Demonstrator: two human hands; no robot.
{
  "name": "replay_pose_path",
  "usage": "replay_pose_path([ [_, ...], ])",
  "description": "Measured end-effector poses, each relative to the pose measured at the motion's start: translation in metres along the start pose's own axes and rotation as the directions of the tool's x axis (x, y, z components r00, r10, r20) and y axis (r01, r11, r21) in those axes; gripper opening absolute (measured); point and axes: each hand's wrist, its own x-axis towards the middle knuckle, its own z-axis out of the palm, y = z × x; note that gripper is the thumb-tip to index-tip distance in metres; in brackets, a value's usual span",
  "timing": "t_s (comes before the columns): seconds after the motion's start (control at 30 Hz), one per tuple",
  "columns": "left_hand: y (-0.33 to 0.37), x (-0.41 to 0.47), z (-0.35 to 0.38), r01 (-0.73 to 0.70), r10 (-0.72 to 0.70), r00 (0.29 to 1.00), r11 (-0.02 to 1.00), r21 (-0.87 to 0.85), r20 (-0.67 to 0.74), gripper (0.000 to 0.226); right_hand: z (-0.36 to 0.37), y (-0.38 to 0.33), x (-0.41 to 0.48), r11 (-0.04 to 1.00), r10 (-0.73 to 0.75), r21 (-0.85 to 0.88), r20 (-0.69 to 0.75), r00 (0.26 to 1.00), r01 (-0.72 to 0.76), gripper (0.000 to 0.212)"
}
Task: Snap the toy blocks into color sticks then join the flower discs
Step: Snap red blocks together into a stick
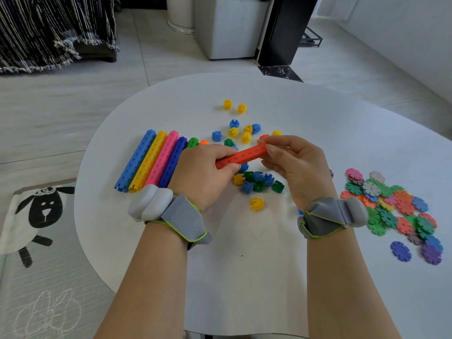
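Observation:
An orange-red block stick (244,155) is held above the white table (269,277) between both hands. My left hand (203,172) grips its near end and my right hand (293,162) pinches its far end. Finished sticks lie side by side at the left: light blue (135,160), yellow (149,160), pink (163,159) and dark blue (173,165). A green stick (192,142) behind them is mostly hidden by my left hand. Loose blue, yellow and green blocks (259,182) are scattered under and beyond my hands. The flower discs (396,209) lie in a heap at the right.
A single yellow block (256,204) sits near my wrists. Two yellow blocks (234,106) lie farthest back. A sheep-pattern mat (36,216) lies on the floor at the left, past the table's edge. A white cabinet (230,28) stands behind the table.

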Motion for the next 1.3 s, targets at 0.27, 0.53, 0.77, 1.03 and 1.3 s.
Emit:
replay_pose_path([
  [0.27, -0.003, 0.005, 0.001, 0.085, -0.085, 0.989, 0.996, -0.006, -0.12, 0.029, 0.004, 0.004, 0.023, 0.817, -0.162, -0.576, -0.246, 0.956, -0.01, 0.023],
  [0.53, -0.004, 0.007, 0.0, 0.104, -0.103, 0.986, 0.995, 0.0, -0.131, 0.027, 0.015, 0.004, 0.043, 0.333, -0.057, -0.941, -0.08, 0.995, -0.057, 0.034],
  [0.77, -0.004, 0.008, 0.001, 0.096, -0.096, 0.989, 0.995, -0.005, -0.111, 0.029, 0.021, 0.009, 0.051, 0.356, -0.028, -0.926, -0.147, 0.989, -0.128, 0.035],
  [1.03, -0.005, 0.006, 0.002, 0.09, -0.089, 0.991, 0.996, 0.002, -0.101, 0.031, 0.016, 0.006, 0.057, 0.337, 0.055, -0.922, -0.183, 0.982, -0.191, 0.037],
  [1.3, -0.005, 0.007, 0.003, 0.084, -0.081, 0.99, 0.996, 0.025, -0.116, 0.026, 0.008, -0.019, 0.037, 0.728, -0.123, -0.685, -0.109, 0.986, 0.015, 0.029],
])
